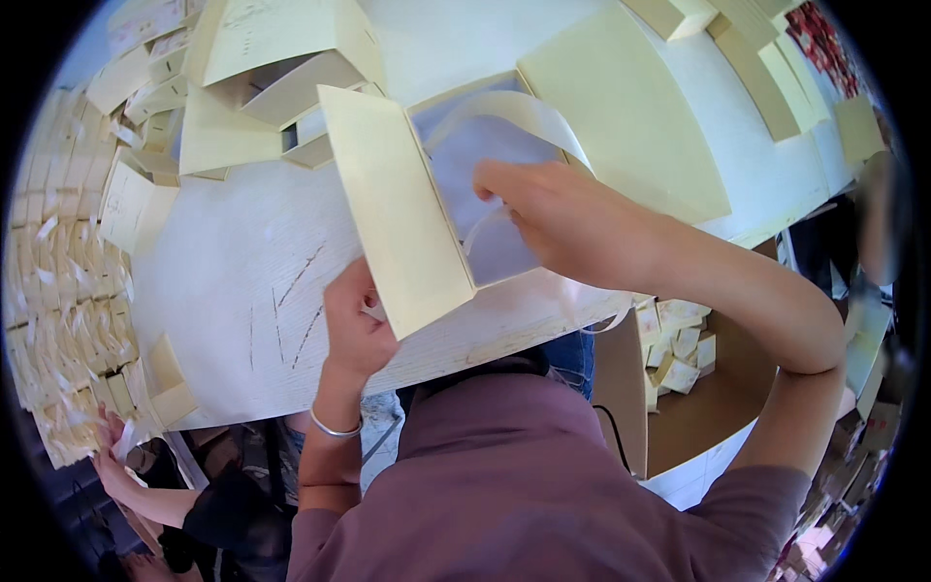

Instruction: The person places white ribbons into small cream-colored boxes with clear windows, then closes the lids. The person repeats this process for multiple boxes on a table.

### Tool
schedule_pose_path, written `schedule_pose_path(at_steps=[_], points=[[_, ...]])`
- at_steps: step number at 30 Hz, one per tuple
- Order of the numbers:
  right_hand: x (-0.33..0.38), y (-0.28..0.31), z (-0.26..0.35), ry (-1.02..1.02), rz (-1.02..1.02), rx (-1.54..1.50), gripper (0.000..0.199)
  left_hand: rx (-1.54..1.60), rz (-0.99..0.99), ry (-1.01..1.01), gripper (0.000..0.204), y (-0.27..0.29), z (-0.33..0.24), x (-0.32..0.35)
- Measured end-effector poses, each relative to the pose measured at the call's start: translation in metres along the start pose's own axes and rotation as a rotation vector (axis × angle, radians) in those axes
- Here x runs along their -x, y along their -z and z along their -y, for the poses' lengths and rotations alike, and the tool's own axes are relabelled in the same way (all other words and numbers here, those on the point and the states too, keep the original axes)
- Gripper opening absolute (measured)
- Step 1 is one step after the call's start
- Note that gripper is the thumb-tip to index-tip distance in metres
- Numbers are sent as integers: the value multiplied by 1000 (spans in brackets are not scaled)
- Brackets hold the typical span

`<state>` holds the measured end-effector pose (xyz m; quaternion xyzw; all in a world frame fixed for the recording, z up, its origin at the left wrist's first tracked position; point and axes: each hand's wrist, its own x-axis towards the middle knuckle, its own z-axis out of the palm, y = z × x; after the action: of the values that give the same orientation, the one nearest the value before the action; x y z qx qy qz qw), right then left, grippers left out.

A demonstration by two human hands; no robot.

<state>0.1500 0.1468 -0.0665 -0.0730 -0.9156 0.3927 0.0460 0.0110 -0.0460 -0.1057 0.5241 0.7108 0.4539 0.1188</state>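
Note:
A cream cardboard box (497, 276) lies open on the white table in front of me, its inside pale lilac. One panel (393, 209) stands up on its left, and a wide panel (621, 116) lies spread to its right. My right hand (567, 218) is closed in a pinch over the box's inside, on a cream ribbon (509, 109) that loops up behind it; more ribbon hangs past the table's front edge. My left hand (357, 315) is curled closed at the lower left edge of the standing panel. A whitish bit shows between its fingers, partly hidden.
More cream boxes (286, 58) stand at the back left, and stacked ones with ribbons (68, 291) fill the far left. A co-worker's hand (114, 456) is at those. Below the table's right edge, a brown carton (703, 412) holds small cream boxes.

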Motion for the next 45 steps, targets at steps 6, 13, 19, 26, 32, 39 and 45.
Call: schedule_pose_path(at_steps=[6, 13, 19, 26, 32, 39, 45], points=[[-4, -11, -5, 6, 164, 92, 16, -150, 131, -48, 21, -17, 2, -1], [-10, -3, 2, -74, 156, 277, 15, -381, 153, -203, 30, -17, 3, 1], [-4, -8, -2, -42, 89, 249, 16, -330, 115, -131, 32, -16, 3, 6], [-4, -12, -3, 33, 52, 215, 7, -273, 156, -25, 36, -11, 2, 11], [-7, -13, -2, 49, 95, 160, 12, -175, 145, 67, 36, -10, 3, 14], [-13, -1, 15, -24, 163, 201, 16, -154, 106, -59, 33, -14, 2, -3], [29, 13, 17, 75, -414, -114, 41, 1208, -613, 498, 13, 62, 26, 4]])
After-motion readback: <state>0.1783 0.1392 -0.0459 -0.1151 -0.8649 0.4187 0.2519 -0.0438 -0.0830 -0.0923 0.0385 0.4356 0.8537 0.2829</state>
